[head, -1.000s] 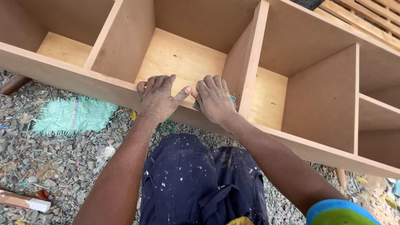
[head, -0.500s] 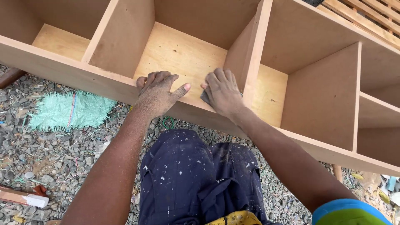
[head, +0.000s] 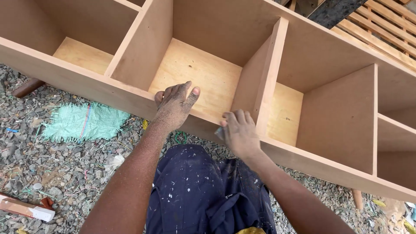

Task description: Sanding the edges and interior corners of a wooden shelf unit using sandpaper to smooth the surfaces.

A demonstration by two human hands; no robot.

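left hand (head: pixel 173 106): spread flat on front rail of tan wooden shelf unit (head: pixel 312 56) | right hand (head: pixel 240 134): closed over small grey sanding pad (head: pixel 219 132) at rail | pad likely light, pliable; pinch by edges

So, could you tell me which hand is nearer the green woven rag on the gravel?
Left. The left hand rests on the shelf edge right of the rag; the right hand is farther right.

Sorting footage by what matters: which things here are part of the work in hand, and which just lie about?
In the work:
left hand, resting on the front edge of the wooden shelf unit
right hand, pressing a small grey pad on that edge

Lying about:
green woven scrap on the gravel
wood offcut
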